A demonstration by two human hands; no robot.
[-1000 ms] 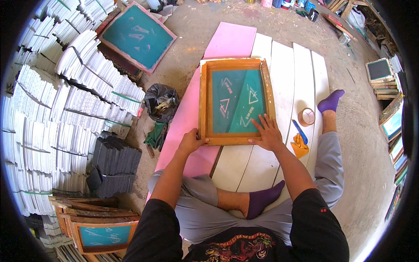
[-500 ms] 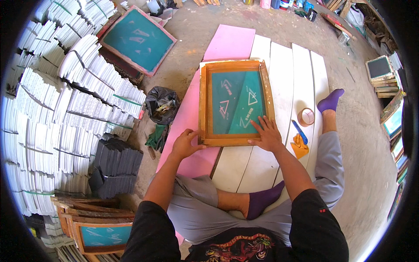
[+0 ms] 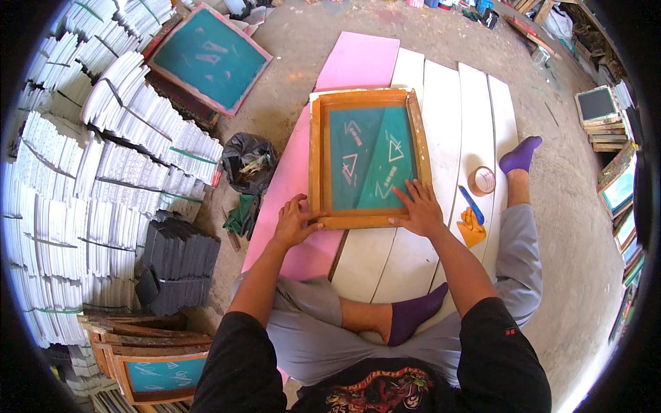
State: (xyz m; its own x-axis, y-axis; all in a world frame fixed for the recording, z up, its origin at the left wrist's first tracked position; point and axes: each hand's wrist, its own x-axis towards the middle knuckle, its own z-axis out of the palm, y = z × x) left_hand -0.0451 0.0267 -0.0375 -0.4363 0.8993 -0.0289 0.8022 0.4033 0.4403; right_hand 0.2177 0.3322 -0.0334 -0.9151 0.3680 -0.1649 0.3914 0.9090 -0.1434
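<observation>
Clasping or merely touching, I cannot tell: the left hand (image 3: 292, 224) has its thumb against the near-left corner of the wood-framed screen (image 3: 370, 158). Pink board (image 3: 313, 255) and white planks (image 3: 441, 124) support it underneath. Right hand (image 3: 421, 211) rests splayed over the screen's near-right corner, probably steadying it.

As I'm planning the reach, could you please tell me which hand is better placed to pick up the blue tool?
Probably the right hand, spread at the near right corner of the framed green screen: the blue tool lies just to its right. The left hand is farther, at the near left corner.
</observation>
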